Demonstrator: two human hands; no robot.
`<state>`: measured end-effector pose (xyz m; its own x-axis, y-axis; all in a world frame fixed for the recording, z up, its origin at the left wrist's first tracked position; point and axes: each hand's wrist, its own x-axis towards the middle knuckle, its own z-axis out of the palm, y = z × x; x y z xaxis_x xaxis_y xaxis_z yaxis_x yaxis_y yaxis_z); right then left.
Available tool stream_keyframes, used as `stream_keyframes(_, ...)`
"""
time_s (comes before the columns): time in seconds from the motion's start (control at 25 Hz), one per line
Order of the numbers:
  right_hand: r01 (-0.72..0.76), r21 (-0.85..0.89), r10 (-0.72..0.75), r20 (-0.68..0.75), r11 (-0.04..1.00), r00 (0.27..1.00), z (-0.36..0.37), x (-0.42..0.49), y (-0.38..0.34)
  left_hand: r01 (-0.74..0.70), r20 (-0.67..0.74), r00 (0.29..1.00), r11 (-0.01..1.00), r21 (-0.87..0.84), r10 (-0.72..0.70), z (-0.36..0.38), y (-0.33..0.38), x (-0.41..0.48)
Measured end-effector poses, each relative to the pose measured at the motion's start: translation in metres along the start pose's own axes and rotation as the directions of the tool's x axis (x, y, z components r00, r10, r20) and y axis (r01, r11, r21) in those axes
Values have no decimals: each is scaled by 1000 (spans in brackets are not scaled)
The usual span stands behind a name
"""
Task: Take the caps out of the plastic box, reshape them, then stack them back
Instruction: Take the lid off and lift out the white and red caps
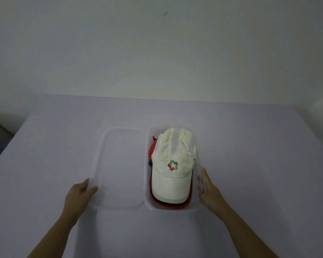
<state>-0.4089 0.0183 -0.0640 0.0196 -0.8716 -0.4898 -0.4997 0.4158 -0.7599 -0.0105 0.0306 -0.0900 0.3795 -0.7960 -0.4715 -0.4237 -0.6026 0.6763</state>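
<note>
Three caps at least, stacked in a clear plastic box [146, 183] right of centre on a pale lilac table [250, 155]. Uppermost: a white cap [172, 146] with mesh panels, crown toward the far end of the box, brim toward the near end. On its front panel, a logo [172, 165] in the form of a ring of small coloured blocks in green, blue, yellow, pink and red; too blurred to tell any lettering near it. Beneath the white brim, the thin dark edge of a black cap [168, 201], and under that a red cap [153, 148], brim edge showing at the near end, crown bulging out at the far left of the stack. All inside the box walls, none on the table.

Just beside the box on its left, flat on the table with its long side parallel to the box: the clear lid [119, 164].

Left hand [78, 194] at the near-left corner of the lid, fingers loosely extended, tips touching the lid's rim, gripping nothing. Right hand [211, 190] flat against the outside of the box's right wall near the front, fingers straight and together, tips dimly visible through the translucent plastic. Hands well apart, with lid and box between them. Both forearms bare, entering from the bottom edge. Behind the table, a plain white wall [157, 53] with one small dark mark high up.
</note>
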Motion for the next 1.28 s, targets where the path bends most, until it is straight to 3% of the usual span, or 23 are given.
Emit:
stream_keyframes(0.16, -7, -81, 8, 18, 997, 1000, -1, 2, -1, -3, -5, 1000, 992, 127, 3, 6, 5, 4)
stream_keyframes(0.24, 9, -240, -13, -16, 971, 1000, 0, 2, -5, -26, -1, 1000, 966, 259, 27, 9, 6, 5)
stream_keyframes(0.36, 226, -451, -311, -123, 863, 942, 6, -3, -22, -75, -114, 987, 946, 316, 116, 19, 17, 2)
stream_keyframes(0.4, 338, -479, -420, -72, 810, 905, 8, -4, -30, -127, -152, 973, 956, 266, 172, 27, 28, -1)
stream_keyframes(0.48, 464, -569, -492, 116, 679, 863, 14, -1, -43, -264, -145, 948, 954, 143, 284, 50, 62, -9)
stream_keyframes(0.56, 448, -673, -407, 232, 589, 884, 20, 4, -51, -389, -68, 917, 919, 63, 393, 78, 95, -22)
stream_keyframes(0.64, 400, -734, -322, 256, 548, 911, 21, 8, -56, -413, 11, 911, 910, 26, 413, 106, 117, -34)
stream_keyframes(0.88, 386, -853, -233, 319, 352, 919, 22, 14, -67, -241, 70, 968, 970, -23, 242, 143, 125, -47)
stream_keyframes(0.96, 409, -844, -214, 353, 347, 911, 22, 17, -72, -241, 54, 969, 971, 14, 240, 141, 127, -49)
stream_keyframes(1.16, 395, -786, -137, 377, 476, 916, 14, 14, -78, -220, 17, 975, 975, 2, 220, 136, 135, -54)
stream_keyframes(1.28, 374, -755, -245, 285, 538, 927, 11, 7, -79, -179, 22, 984, 984, -13, 179, 135, 138, -55)
